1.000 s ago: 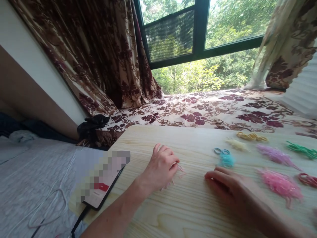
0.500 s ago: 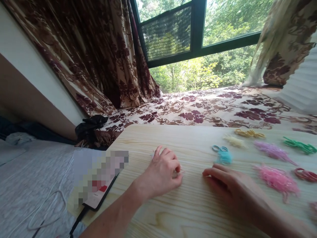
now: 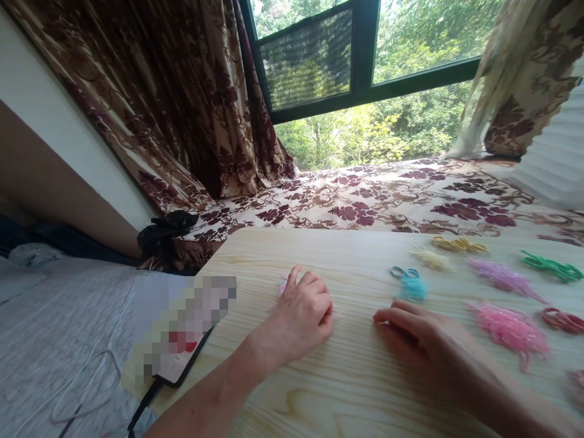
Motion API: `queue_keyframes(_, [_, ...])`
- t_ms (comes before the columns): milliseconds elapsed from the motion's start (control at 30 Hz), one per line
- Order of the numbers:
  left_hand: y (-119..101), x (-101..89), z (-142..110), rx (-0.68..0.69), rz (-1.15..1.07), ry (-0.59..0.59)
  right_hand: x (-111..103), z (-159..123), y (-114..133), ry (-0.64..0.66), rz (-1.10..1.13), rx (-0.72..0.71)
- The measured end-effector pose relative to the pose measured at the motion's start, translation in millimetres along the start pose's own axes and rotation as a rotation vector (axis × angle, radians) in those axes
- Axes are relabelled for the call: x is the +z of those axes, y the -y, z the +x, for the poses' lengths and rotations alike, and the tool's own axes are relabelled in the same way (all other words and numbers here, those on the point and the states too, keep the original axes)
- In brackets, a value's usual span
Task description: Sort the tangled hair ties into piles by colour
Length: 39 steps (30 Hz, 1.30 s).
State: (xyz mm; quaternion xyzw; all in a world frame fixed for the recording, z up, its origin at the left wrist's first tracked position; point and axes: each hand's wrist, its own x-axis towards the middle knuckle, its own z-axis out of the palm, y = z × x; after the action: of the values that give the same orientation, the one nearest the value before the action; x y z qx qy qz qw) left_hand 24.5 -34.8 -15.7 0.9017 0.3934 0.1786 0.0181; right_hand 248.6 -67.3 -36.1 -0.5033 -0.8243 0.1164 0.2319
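My left hand (image 3: pixel 301 313) is on the pale wooden tabletop (image 3: pixel 319 395), fingers curled down and thumb drawn in. Whatever lies under its fingertips is hidden. Just past its outer edge shows a small heap of pink and whitish bits (image 3: pixel 283 285), too small to name. My right hand (image 3: pixel 420 340) rests on the table to the right, index finger stretched loosely leftward, with nothing visible in it. Beyond that hand are a heap of light blue elastic bands (image 3: pixel 413 289) and two grey-blue hair ties (image 3: pixel 404 273).
On the right lie pink bands (image 3: pixel 511 328), purple bands (image 3: pixel 502 277), cream bands (image 3: pixel 431 258), yellow hair ties (image 3: pixel 460 244), green hair ties (image 3: pixel 552 266) and red hair ties (image 3: pixel 562 319). A phone (image 3: pixel 191 359) with a cable sits at the table's left edge. A window is behind.
My left hand has turned slightly and its thumb has tucked in under the fingers. More of the pink and whitish heap shows beside it. My right hand stays still.
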Motion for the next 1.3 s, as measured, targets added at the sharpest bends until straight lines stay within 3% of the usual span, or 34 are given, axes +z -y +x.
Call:
queue_keyframes(333, [-13, -1.1, 1, 0.102, -0.105, -0.119, 5, 2, 17, -0.076, 0.267, 0.079])
queue_keyframes(633, [-19, -3.4, -1, 0.107, -0.204, -0.07, 7, 2, 21, -0.116, 0.353, 0.027])
queue_keyframes(867, [-20, -6.6, -1, 0.027, -0.278, -0.08, 2, 4, 20, -0.101, 0.402, 0.126])
queue_keyframes(1133, [-28, -6.9, 14, -0.073, -0.475, 0.048, -7, 6, 18, -0.085, 0.541, 0.234])
queue_keyframes(1300, [-30, -3.0, 16, -0.262, -0.696, 0.146, -10, 6, 15, -0.021, 0.591, 0.277])
